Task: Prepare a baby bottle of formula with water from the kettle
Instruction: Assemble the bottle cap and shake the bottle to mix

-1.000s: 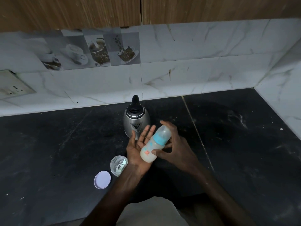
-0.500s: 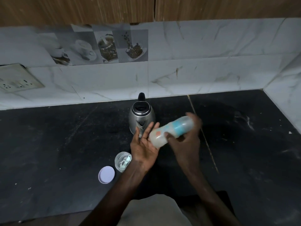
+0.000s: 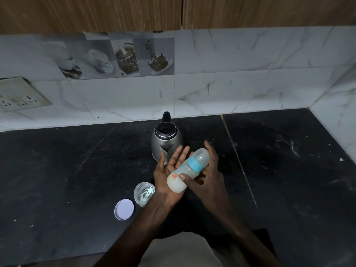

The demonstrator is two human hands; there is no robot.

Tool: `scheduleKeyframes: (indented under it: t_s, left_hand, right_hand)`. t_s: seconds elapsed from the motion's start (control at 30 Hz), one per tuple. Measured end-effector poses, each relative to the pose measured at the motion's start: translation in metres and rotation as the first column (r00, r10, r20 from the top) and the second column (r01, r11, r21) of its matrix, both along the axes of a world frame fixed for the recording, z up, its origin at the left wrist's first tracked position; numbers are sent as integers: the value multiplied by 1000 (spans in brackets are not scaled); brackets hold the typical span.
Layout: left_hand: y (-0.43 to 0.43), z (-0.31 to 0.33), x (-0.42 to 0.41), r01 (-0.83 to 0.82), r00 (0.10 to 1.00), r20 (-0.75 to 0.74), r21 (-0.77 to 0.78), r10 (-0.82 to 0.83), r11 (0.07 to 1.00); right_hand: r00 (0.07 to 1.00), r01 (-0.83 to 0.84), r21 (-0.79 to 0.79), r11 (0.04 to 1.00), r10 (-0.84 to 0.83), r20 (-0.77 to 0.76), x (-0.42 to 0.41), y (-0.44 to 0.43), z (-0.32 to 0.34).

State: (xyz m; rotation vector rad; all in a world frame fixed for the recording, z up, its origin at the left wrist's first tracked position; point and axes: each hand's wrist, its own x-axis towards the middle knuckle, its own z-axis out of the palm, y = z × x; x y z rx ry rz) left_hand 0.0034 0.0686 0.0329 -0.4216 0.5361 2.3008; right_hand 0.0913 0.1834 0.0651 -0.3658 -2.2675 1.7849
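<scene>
At the far left a socket plate [image 3: 21, 97] sits on the wall. Further along the wall, the picture tiles [image 3: 127, 56] show coffee cups and beans, with no writing I can read.

On the dark counter [image 3: 57, 180] a round pale lid [image 3: 124, 209] lies flat. Just beside it to the right stands a small clear jar [image 3: 144, 193], open, with something whitish inside that I cannot make out. My left forearm passes right by the jar.

Behind these stands the steel kettle [image 3: 166, 141], upright with its black lid shut, spout towards me and handle towards the wall. I see no brand on it.

My left hand [image 3: 165, 176] is held palm up in front of the kettle, fingers straight and slightly spread. The base of the bottle [image 3: 189, 168] lies across its palm.

The bottle is tilted, its base low towards me and its capped top pointing up and to the right. It has a blue collar under a clear cap, and milky white liquid fills its lower part. There is an orange mark on its side, too small to read.

My right hand [image 3: 208, 180] grips the bottle. The thumb presses on the front near the orange mark, and the fingers curl round behind, one reaching past the cap.
</scene>
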Motion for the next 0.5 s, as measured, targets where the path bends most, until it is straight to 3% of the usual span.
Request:
scheduleKeyframes:
  t_s: [0.27, 0.5]
  left_hand:
    - [4, 3, 6, 2, 1000, 3, -1, -2, 1000]
    - [8, -6, 12, -9, 998, 69, -36, 12, 999]
  right_hand:
    - [998, 62, -47, 997, -62, -3, 9, -1, -11]
    - [999, 37, 86, 996, -34, -37, 7, 0, 8]
